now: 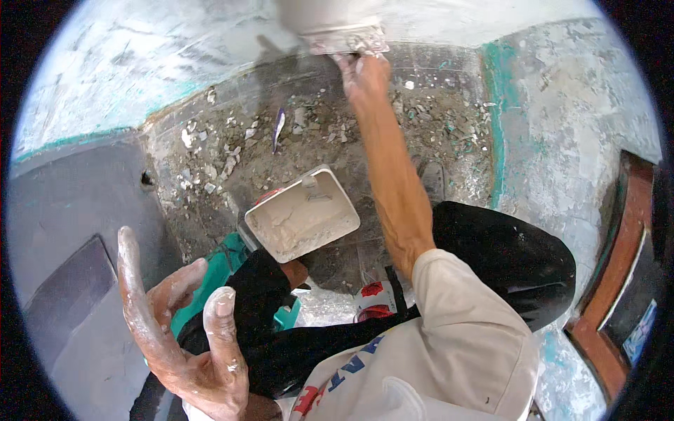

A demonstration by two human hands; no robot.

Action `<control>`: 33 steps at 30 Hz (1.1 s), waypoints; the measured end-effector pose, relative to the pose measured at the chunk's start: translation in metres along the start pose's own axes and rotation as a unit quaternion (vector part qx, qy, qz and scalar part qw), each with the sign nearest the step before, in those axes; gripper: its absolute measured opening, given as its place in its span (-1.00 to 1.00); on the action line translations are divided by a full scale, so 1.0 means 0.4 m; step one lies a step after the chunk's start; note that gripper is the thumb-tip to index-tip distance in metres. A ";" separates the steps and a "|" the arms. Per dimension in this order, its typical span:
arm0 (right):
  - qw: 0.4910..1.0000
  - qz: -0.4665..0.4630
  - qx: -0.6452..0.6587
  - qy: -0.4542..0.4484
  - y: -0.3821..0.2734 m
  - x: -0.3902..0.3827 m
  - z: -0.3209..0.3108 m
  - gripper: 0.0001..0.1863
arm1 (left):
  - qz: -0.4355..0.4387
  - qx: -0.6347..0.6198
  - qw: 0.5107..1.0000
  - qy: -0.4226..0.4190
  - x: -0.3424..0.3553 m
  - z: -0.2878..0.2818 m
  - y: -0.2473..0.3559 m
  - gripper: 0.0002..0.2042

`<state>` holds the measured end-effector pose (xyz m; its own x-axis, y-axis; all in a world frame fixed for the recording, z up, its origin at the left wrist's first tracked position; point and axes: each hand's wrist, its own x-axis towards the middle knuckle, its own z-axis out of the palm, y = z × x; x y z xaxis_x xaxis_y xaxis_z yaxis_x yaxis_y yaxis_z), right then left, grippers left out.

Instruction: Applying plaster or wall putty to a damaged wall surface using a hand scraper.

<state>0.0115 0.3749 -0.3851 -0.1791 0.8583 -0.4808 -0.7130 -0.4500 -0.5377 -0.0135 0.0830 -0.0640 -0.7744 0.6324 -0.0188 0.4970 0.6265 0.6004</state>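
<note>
My right arm reaches out to the pale wall (428, 21) at the far side. My right hand (366, 78) grips a broad putty knife (349, 41), its wide edge smeared with white putty and held against the wall's lower part; some of the tool is blurred. My left hand (196, 337) is raised at the lower left, its fingers spread and spotted with white, holding nothing. Between my legs and the wall stands a tilted rectangular bucket (341, 193) with greyish-white putty (284, 228) inside.
Rubble and flakes (225, 151) litter the floor along the wall, with a purple-and-white strip (279, 130) among them. A red-and-white container (375, 302) stands by my legs. Teal cloth or plastic (210, 284) lies left. A brown wooden frame (611, 281) is at right.
</note>
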 end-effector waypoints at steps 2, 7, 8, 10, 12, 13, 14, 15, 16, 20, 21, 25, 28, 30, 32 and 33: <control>0.994 -0.018 0.023 -0.102 -0.022 -0.131 0.118 -0.73 | 0.015 0.011 1.000 0.020 -0.008 -0.047 0.028 -0.33; 0.983 -0.051 -0.030 -0.171 -0.158 -0.171 0.033 -0.71 | -0.013 -0.002 1.000 0.021 -0.016 -0.020 0.041 -0.37; 0.989 -0.038 -0.014 -0.143 -0.167 -0.163 0.011 -0.70 | -0.025 0.007 0.999 0.028 -0.018 -0.024 0.045 -0.37; 0.997 -0.024 -0.060 -0.034 -0.203 -0.124 -0.062 -0.68 | -0.027 0.007 0.999 0.030 -0.023 -0.024 0.050 -0.38; 0.984 -0.071 -0.158 0.032 -0.229 -0.012 -0.211 -0.68 | -0.033 0.000 0.999 0.021 -0.022 -0.015 0.051 -0.38; 0.997 -0.052 -0.042 0.042 -0.268 0.078 -0.314 -0.67 | -0.029 -0.006 1.000 0.010 -0.020 -0.008 0.052 -0.38; 0.997 -0.054 -0.044 0.046 -0.294 0.138 -0.368 -0.67 | -0.028 -0.004 1.000 0.001 -0.018 0.002 0.051 -0.38; 0.993 -0.060 -0.073 0.077 -0.310 0.187 -0.408 -0.68 | -0.029 -0.002 1.000 -0.002 -0.015 0.010 0.052 -0.38; 0.987 -0.064 -0.101 0.105 -0.316 0.231 -0.428 -0.68 | -0.031 0.007 0.999 0.000 -0.013 0.011 0.056 -0.38; 0.988 -0.051 -0.091 0.110 -0.331 0.376 -0.438 -0.71 | -0.040 0.021 0.999 -0.007 0.002 0.018 0.063 -0.37; 0.987 -0.051 -0.117 0.099 -0.336 0.390 -0.430 -0.73 | -0.040 0.025 0.999 -0.009 0.007 0.028 0.060 -0.37; 0.980 -0.048 -0.170 0.094 -0.400 0.466 -0.458 -0.78 | -0.018 0.041 0.999 -0.022 0.016 0.044 0.067 -0.36; 0.980 -0.052 -0.173 0.088 -0.477 0.479 -0.487 -0.76 | -0.020 0.026 0.998 -0.045 0.026 0.081 0.057 -0.36; 0.986 -0.035 -0.145 0.076 -0.395 0.439 -0.358 -0.71 | -0.025 0.058 0.998 -0.023 0.019 0.058 0.071 -0.36; 0.986 -0.056 -0.151 0.050 -0.457 0.444 -0.320 -0.68 | -0.017 0.052 0.998 -0.023 0.018 0.058 0.075 -0.36; 0.984 -0.105 -0.139 0.018 -0.486 0.440 -0.301 -0.66 | -0.016 0.048 0.998 -0.024 0.019 0.061 0.077 -0.36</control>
<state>0.2002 0.5837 -0.4484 -0.0189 0.9326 -0.3604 -0.5171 -0.3176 -0.7948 0.0056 0.1185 -0.0652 -0.7722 0.6308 -0.0757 0.5098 0.6863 0.5188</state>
